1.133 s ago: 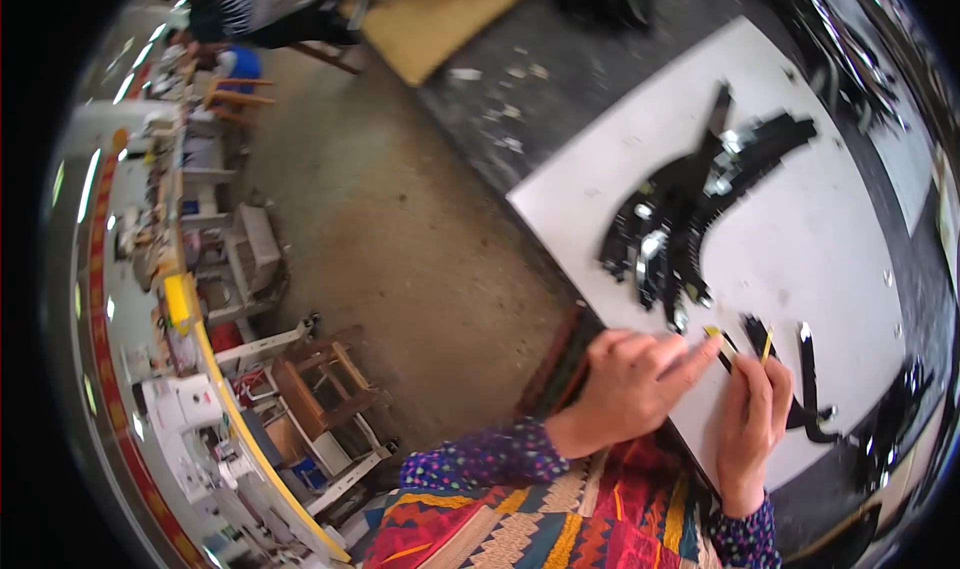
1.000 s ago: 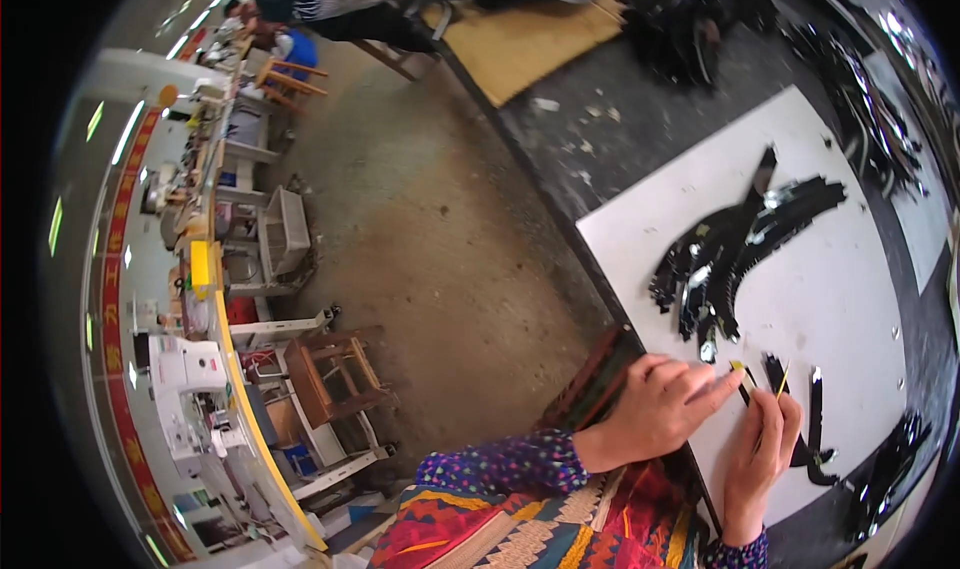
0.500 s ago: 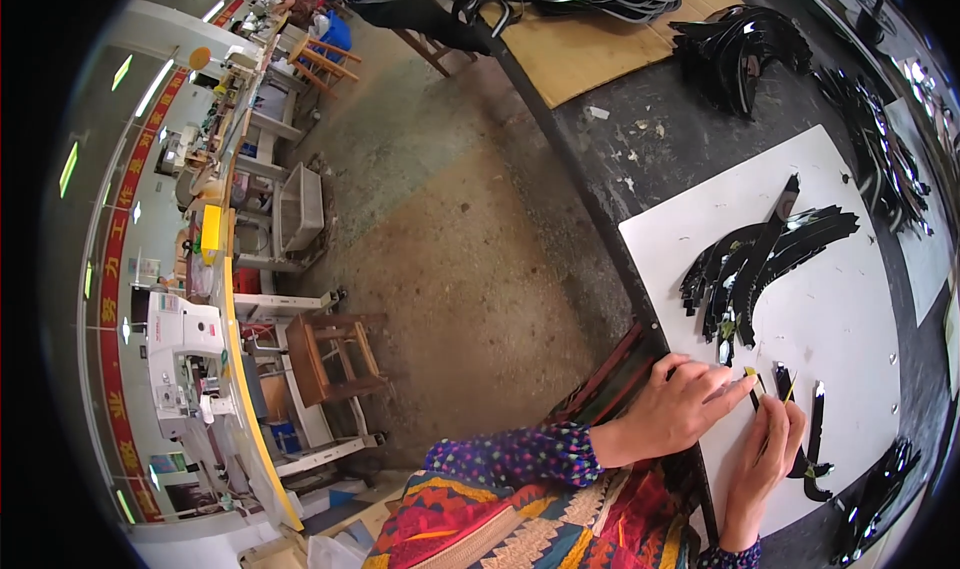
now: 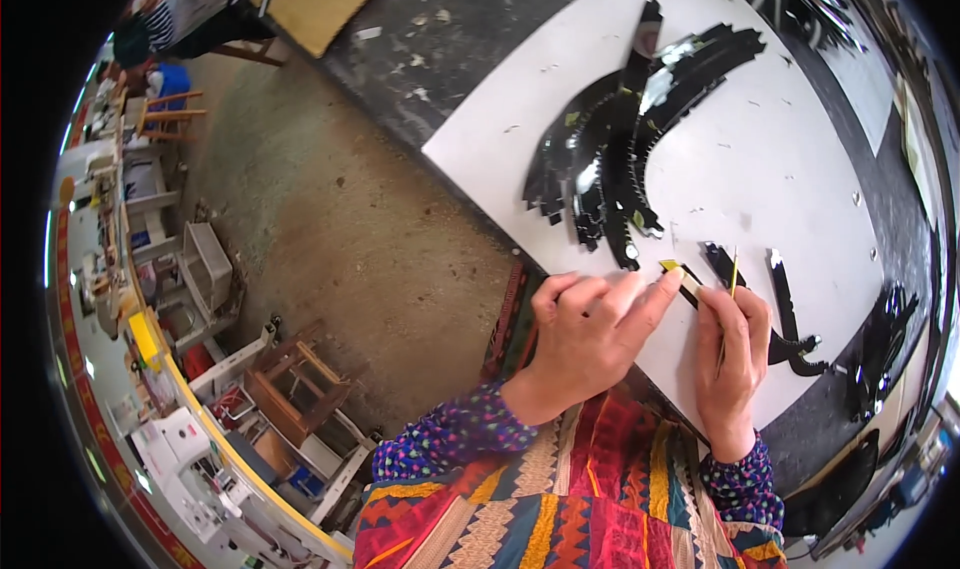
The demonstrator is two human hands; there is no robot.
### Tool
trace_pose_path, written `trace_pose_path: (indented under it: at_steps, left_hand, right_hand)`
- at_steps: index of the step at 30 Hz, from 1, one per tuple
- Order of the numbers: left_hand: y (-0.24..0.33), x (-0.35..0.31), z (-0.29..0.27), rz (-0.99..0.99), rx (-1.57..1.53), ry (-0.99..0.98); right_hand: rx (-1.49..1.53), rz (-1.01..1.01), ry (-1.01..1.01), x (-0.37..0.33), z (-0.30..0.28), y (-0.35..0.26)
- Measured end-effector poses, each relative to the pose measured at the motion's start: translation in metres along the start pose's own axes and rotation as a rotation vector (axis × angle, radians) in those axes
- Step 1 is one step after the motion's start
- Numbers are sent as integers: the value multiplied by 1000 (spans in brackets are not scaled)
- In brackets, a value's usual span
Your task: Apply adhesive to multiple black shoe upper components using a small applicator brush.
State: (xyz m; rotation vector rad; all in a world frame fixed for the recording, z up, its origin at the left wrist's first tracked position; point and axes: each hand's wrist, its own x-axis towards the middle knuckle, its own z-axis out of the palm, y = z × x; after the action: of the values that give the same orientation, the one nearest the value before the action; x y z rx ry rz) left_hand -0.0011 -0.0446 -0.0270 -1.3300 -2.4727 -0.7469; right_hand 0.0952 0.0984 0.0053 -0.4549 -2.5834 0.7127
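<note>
A short dark strip with a pale face (image 4: 690, 287) and a yellow tip stretches between my two hands above the white board (image 4: 800, 149). My left hand (image 4: 590, 334) pinches its yellow end with the fingertips. Closed around a thin yellow pencil-like stick (image 4: 735, 269), my right hand (image 4: 735, 354) also meets the strip's other end. Beyond my left hand lies a fanned pile of curved glossy black strips (image 4: 600, 149), some with notched edges. Right of my right hand, separate black strips (image 4: 784, 294) rest on the board, one with a curled end.
More glossy black strips (image 4: 880, 354) lie at the dark table's right. Brown cardboard (image 4: 330, 4) covers its far left corner. Left across the floor stand a wooden stool (image 4: 300, 389) and a white sewing machine (image 4: 175, 454) on a long bench. A person (image 4: 180, 14) is at the far left.
The view has swung toward the board, so the table and hands appear further left and higher. Both hands keep their grip on the strip, nearly in the same pose.
</note>
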Motion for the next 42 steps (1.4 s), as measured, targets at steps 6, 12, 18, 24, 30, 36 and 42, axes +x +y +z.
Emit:
trace_pose_path:
  at_steps: [6,12,18,24,30,36,42]
  left_hand:
    - [2,-2,-1,-1,-28,-32]
    - [4,-2,-4,-46,-55,-66]
    - [2,-4,-5,-48,-58,-63]
    - [1,-6,0,-44,-52,-44]
    - [1,-6,-1,-37,-37,-52]
    - [1,-3,-4,-7,-37,-61]
    - [2,-7,0,-33,-32,-40]
  right_hand:
    - [12,27,-30,-5,-5,2]
    - [2,18,-48,-6,-6,4]
    - [5,-1,-46,-4,-5,3]
    - [26,38,-35,-4,-4,2]
    - [33,73,-24,-5,-3,1]
    - [31,46,-37,-5,-6,2]
    - [34,31,-49,-6,-6,4]
